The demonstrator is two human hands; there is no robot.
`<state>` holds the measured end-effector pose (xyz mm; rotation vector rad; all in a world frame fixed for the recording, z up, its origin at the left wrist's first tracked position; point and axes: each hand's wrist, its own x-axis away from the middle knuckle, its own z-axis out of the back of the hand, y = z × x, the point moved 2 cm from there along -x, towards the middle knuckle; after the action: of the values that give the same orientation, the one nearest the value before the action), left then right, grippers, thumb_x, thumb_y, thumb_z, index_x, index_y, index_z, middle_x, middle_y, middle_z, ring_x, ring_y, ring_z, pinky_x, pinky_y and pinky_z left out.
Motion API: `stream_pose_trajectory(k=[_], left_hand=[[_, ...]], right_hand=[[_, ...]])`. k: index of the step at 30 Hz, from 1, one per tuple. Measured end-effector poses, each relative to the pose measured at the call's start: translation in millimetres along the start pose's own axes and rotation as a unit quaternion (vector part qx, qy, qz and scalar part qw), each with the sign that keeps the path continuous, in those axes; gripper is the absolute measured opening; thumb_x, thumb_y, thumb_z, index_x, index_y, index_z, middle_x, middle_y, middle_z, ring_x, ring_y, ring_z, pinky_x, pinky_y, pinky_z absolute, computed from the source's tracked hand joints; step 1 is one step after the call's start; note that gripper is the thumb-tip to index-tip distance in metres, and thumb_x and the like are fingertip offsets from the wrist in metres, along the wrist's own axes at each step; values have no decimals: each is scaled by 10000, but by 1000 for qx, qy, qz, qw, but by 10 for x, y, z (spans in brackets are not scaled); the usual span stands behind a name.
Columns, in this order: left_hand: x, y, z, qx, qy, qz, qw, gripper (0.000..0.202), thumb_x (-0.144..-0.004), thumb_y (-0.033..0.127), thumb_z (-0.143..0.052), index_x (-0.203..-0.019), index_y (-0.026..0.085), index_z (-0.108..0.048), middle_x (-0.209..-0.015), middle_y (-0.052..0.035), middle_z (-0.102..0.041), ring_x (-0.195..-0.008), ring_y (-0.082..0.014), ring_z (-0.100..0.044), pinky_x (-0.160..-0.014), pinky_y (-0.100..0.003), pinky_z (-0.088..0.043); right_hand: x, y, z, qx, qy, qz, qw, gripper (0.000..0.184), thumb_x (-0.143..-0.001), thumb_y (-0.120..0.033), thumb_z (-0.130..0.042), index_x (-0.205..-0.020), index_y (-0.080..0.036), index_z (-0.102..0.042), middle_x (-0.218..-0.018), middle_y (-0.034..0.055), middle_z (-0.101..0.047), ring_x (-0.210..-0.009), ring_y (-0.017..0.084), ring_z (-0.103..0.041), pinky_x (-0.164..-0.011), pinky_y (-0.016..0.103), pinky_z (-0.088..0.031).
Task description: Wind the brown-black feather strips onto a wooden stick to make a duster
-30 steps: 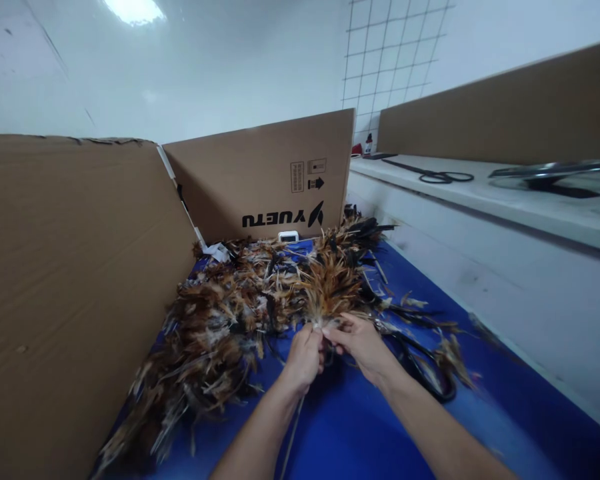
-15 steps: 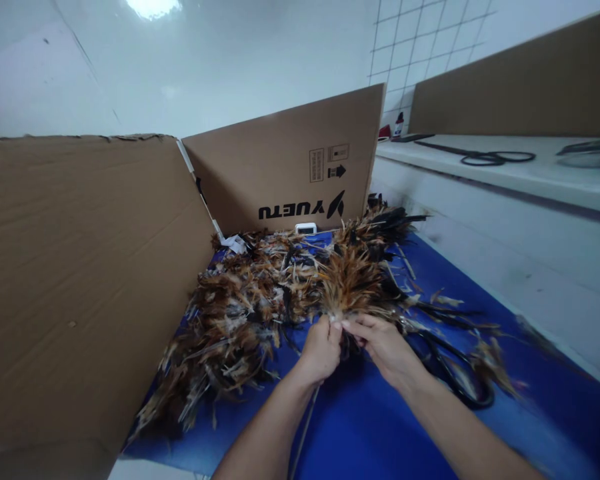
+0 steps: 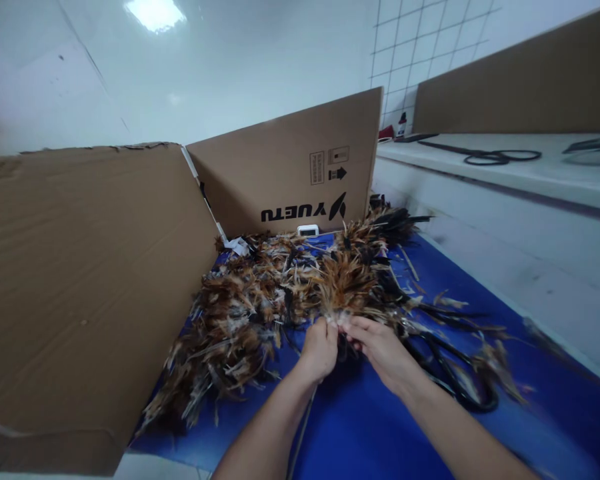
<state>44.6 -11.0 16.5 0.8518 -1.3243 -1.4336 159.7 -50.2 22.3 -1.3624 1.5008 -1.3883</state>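
Note:
A bunch of brown and orange feathers (image 3: 347, 283) fans upward in front of me, its pale fluffy base between my hands. My left hand (image 3: 320, 348) is closed around the lower end of that base. From beneath it a thin pale strand or stick (image 3: 303, 430) runs down toward me; which of the two I cannot tell. My right hand (image 3: 377, 343) pinches at the base from the right, thumb and fingers together. Just right of it lie large black-handled scissors (image 3: 453, 363), partly covered by feathers.
Loose brown, black and white feathers (image 3: 230, 333) spread over the blue table surface (image 3: 370, 427). Cardboard panels (image 3: 90, 293) stand at the left and back. A small white device (image 3: 308, 231) sits by the back panel. Another pair of scissors (image 3: 495, 157) lies on the white ledge (image 3: 545, 177).
My right hand's fingers have shifted slightly at the feather base. The left hand keeps its hold. The whole view has moved a little.

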Motion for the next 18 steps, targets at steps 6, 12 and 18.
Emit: stream_pose_trajectory(k=[6, 12, 18], left_hand=[[-30, -18, 17, -108, 27, -57, 992, 236, -853, 306, -407, -669, 196, -506, -657, -44, -558, -689, -184, -513, -636, -253, -356], [-84, -112, 19, 23, 0, 20, 1000, 239, -793, 398, -516, -654, 205, -493, -523, 0, -472, -555, -156, -472, -534, -246, -334], [-70, -79, 50, 111, -10, 61, 992, 238, -769, 403, -555, -716, 176, -504, -561, 29, -448, -462, -78, -371, -482, -218, -283]], right_hand=[[3, -10, -28, 68, 3, 67, 995, 269, -588, -341, -704, -799, -185, -647, -781, 33, -654, -757, 192, -564, -700, 312, -424], [-13, 88, -82, 75, -35, 96, 992, 418, -583, -286, -740, -921, -222, -502, -833, 21, -642, -772, 183, -612, -703, 305, -469], [-33, 127, -7, 135, -87, 33, 986, 395, -654, -419, -680, -953, -223, -512, -503, -96, -444, -353, 61, -303, -347, 199, -250]])
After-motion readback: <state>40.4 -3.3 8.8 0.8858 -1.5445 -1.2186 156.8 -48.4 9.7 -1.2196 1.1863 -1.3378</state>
